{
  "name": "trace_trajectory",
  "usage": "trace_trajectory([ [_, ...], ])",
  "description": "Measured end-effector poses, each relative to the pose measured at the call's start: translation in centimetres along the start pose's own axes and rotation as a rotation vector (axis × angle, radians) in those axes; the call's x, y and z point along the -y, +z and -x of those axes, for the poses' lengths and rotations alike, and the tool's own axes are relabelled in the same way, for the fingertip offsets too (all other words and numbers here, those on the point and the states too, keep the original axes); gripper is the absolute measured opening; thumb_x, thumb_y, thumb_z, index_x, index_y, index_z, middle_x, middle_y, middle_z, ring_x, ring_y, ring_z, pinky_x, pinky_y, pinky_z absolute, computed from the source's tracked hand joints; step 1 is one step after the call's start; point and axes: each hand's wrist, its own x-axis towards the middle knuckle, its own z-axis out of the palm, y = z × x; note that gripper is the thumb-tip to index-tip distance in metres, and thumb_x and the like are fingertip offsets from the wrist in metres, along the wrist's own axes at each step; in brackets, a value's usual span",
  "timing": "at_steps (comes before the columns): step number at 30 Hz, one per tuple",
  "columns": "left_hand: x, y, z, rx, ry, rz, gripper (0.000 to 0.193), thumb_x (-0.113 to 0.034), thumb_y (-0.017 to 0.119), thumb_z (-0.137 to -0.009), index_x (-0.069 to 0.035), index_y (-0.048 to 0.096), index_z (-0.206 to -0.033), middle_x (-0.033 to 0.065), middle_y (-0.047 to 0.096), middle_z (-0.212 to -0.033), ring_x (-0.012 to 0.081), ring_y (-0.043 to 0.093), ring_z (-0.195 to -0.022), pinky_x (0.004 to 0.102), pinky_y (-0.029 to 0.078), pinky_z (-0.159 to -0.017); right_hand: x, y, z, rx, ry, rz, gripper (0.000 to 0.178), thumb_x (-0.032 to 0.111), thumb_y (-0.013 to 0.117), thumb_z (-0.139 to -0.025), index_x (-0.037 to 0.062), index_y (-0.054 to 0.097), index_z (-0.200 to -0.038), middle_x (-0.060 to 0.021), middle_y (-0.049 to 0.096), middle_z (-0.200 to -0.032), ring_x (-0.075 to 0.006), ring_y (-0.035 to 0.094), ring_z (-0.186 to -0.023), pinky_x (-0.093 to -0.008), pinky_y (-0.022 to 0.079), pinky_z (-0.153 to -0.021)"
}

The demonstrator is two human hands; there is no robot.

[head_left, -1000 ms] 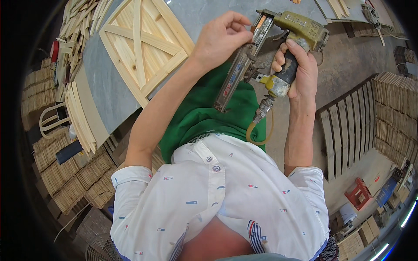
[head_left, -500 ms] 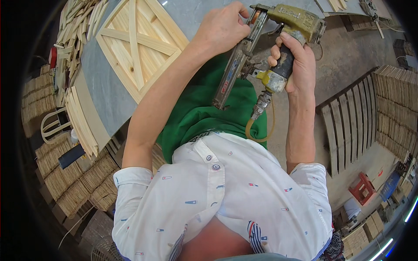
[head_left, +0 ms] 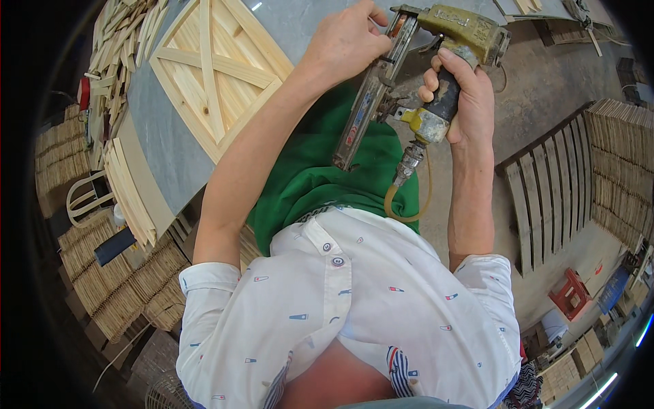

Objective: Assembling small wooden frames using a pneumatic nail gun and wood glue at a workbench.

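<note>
My right hand [head_left: 466,95] is wrapped round the black grip of a worn olive-yellow pneumatic nail gun [head_left: 470,31], holding it up at the top middle. The gun's long metal magazine [head_left: 361,112] slants down toward my lap, and a coppery strip shows near its upper end. Beside that upper end, my left hand [head_left: 347,41] has its fingers curled, thumb and fingertips at the magazine's edge. Whatever lies between those fingertips is too small to make out. A yellowish air hose [head_left: 393,208] loops from the fitting under the grip.
A pale wooden panel with crossed slats [head_left: 218,68] lies on the grey table [head_left: 153,129] at left, by a heap of wood strips [head_left: 122,54]. Bundled boards [head_left: 116,273] stand lower left. On the right are a slatted pallet [head_left: 548,191], stacked boards [head_left: 620,163] and a red stool [head_left: 571,294].
My left hand has shifted very slightly at the magazine's upper end. The nail gun stays almost still in my right hand.
</note>
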Motion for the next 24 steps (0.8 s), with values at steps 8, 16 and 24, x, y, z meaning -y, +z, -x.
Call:
trace_trajectory([
  [8,5.4,0.9,-1.5,0.111,-0.008,0.498,0.021,-0.014,0.063,-0.083,0.0,0.061,-0.099,0.0019,0.062,-0.082,0.0094,0.057,-0.074,0.0236,0.046,-0.07,0.0,-0.4,0.0,0.011,0.008,-0.032,0.013,0.008,0.059,-0.087,-0.0016,0.052,-0.091,-0.008,0.054,-0.076,-0.0139,0.051,-0.058,-0.0271,0.042,-0.046],
  [16,4.0,0.6,-1.9,0.119,-0.034,0.471,0.021,-0.016,0.065,-0.083,-0.001,0.061,-0.097,0.0006,0.06,-0.081,0.0082,0.054,-0.072,0.0205,0.044,-0.068,0.3,-1.6,-0.1,-0.013,0.015,-0.052,0.013,0.009,0.059,-0.087,-0.0014,0.052,-0.091,-0.0081,0.054,-0.077,-0.0139,0.05,-0.058,-0.0273,0.042,-0.047],
  [24,3.6,3.1,-9.6,-0.091,0.229,-0.02,0.02,-0.017,0.062,-0.084,-0.002,0.063,-0.098,0.0044,0.063,-0.083,0.0135,0.058,-0.074,0.0266,0.047,-0.071,1.6,-3.7,0.9,-0.113,-0.037,-0.114,0.012,0.01,0.06,-0.086,0.0005,0.053,-0.086,-0.0069,0.053,-0.074,-0.0149,0.052,-0.058,-0.0286,0.043,-0.046],
])
